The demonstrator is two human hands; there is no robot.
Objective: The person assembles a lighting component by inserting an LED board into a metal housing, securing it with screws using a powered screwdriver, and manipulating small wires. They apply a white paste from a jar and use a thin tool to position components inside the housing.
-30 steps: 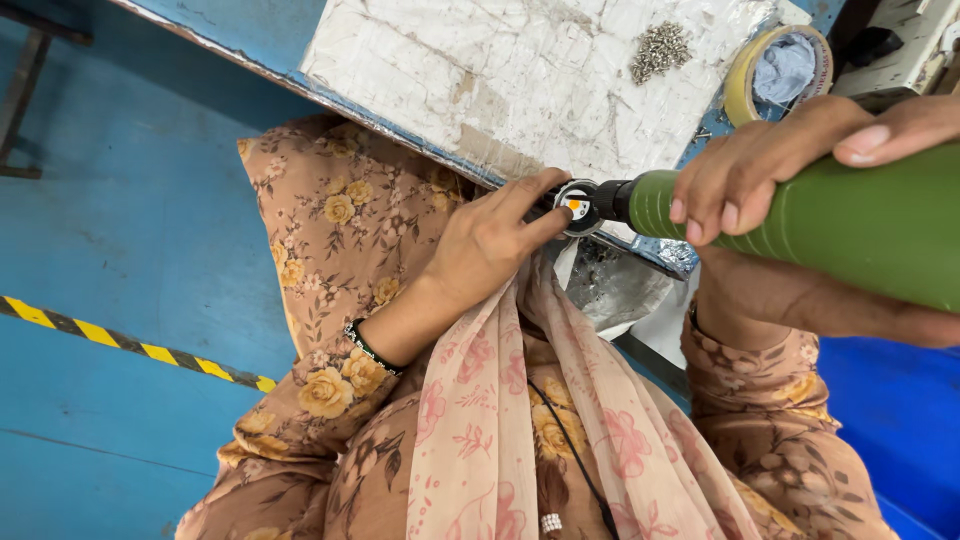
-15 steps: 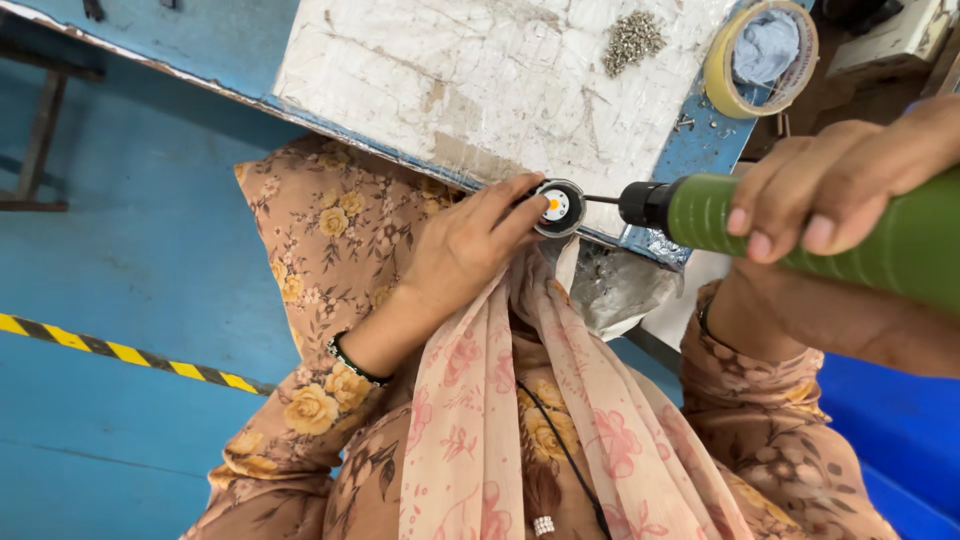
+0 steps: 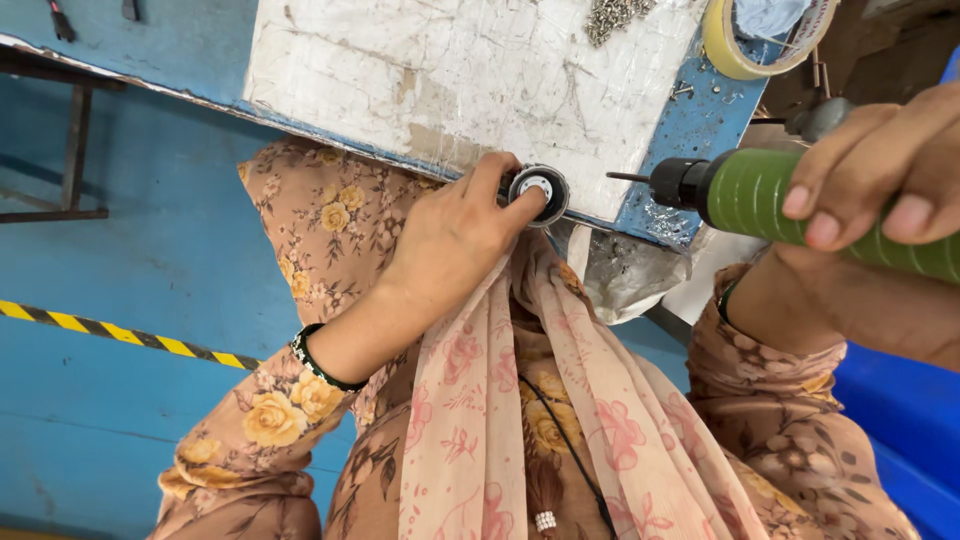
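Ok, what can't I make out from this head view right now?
- Round black part: its near side, hidden by left hand fingers.
- Green power driver: rear end cut off by right edge; body partly covered by right hand.
- Driver bit tip: too small.
- Tape roll: cut off by top edge.
- Small screws: too small.

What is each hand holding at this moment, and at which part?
The left hand pinches the small round black part by its rim. The right hand grips the green power screwdriver around its body.

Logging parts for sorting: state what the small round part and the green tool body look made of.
Small round part: likely metal, its rim dark and glossy around a pale centre. Green tool body: probably matte plastic or rubber, ribbed; its black nose looks like plastic.
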